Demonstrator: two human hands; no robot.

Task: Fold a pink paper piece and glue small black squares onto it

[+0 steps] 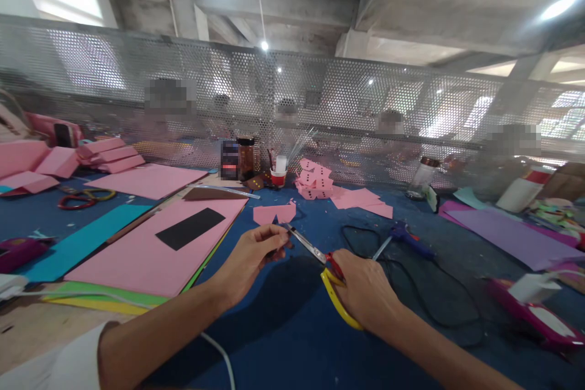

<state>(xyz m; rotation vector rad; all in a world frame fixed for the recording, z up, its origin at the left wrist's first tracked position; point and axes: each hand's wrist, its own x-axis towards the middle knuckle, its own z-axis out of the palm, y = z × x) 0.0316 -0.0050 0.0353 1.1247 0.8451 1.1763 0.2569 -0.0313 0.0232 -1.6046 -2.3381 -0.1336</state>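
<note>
My right hand (368, 289) grips a pair of scissors (311, 245) with red and yellow handles, blades pointing up and left. The blade tips reach the fingers of my left hand (256, 253), which is closed in a pinch. What it pinches is too small and hidden to name; a dark bit shows near the fingertips. Just beyond lies a pink paper cutout (274, 213) with a notch in its lower edge. Farther back sits a pile of folded pink paper pieces with black dots (314, 180), beside plain pink sheets (361, 200).
A blue glue gun (404, 239) and its black cord lie right of my right hand. On the left are stacked pink sheets (137, 256), a black paper strip (189, 229) and other scissors (77, 200). A paper cup (278, 175) stands before a perforated metal screen (256, 91).
</note>
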